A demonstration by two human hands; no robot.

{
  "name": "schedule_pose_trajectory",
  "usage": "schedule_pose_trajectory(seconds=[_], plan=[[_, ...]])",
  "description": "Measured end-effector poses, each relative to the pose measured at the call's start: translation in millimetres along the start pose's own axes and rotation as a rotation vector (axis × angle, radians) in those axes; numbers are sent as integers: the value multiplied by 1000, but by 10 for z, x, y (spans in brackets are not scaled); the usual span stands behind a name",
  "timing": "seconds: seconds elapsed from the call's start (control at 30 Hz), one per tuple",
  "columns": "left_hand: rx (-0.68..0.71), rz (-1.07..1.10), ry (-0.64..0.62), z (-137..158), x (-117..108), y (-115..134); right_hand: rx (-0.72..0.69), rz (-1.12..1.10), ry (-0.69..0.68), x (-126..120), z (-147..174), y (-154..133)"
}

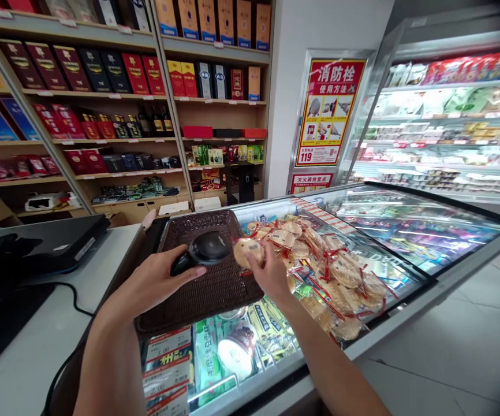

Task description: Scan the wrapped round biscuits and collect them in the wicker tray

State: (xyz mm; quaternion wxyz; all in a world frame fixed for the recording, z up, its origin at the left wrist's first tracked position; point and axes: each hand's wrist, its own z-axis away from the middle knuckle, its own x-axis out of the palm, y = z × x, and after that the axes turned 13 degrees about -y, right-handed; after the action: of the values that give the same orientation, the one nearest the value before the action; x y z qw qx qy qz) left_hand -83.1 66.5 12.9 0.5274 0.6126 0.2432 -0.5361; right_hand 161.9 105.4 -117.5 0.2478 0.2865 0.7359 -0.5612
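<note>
My left hand (163, 274) is closed round the handle of a black handheld barcode scanner (209, 247), its head tilted over a dark brown wicker basket (181, 300). Between the fingers of my right hand (269, 271) is a round, flat, tan cracker in a clear wrapper (248, 252) with red trim, held just right of the scanner's head and apart from it. The basket, with its woven bottom showing, rests on a glass-topped freezer. To the right lies a heap of similar wrapped crackers (340, 271) with red ties on the glass.
Through the freezer glass (432, 225) show packaged ice creams. A white counter (20, 370) with a black device (46, 245) and a cable is at left. Shelves of boxed bottles (103, 69) stand behind. A lit open refrigerator (449, 127) is at the right.
</note>
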Motion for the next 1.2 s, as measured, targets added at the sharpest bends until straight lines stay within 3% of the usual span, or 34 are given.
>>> schedule_pose_trajectory(seconds=[0.1,0.2,0.3,0.53,0.73,0.83,0.93,1.07,1.13,1.2], plan=[[226,45,-293,-81,59,188,231,101,109,-192,-132,125],[369,-17,-604,-174,269,414,308,202,93,-265,-193,234],[356,-164,-685,-151,627,536,260,291,190,-224,-192,286],[190,-397,-401,207,1415,393,133,294,316,-160,-186,322],[126,-567,-94,179,1881,101,29,142,439,-145,-224,346],[132,-564,39,210,1987,25,-82,18,493,-143,-236,342],[180,-480,58,308,1881,61,-182,-169,509,-167,-232,307],[215,-181,89,301,1447,268,-203,-476,380,-207,-192,202],[158,150,183,164,1210,415,-209,-693,246,-223,-163,144],[76,627,185,-46,1023,561,-184,-905,70,-250,-134,99]])
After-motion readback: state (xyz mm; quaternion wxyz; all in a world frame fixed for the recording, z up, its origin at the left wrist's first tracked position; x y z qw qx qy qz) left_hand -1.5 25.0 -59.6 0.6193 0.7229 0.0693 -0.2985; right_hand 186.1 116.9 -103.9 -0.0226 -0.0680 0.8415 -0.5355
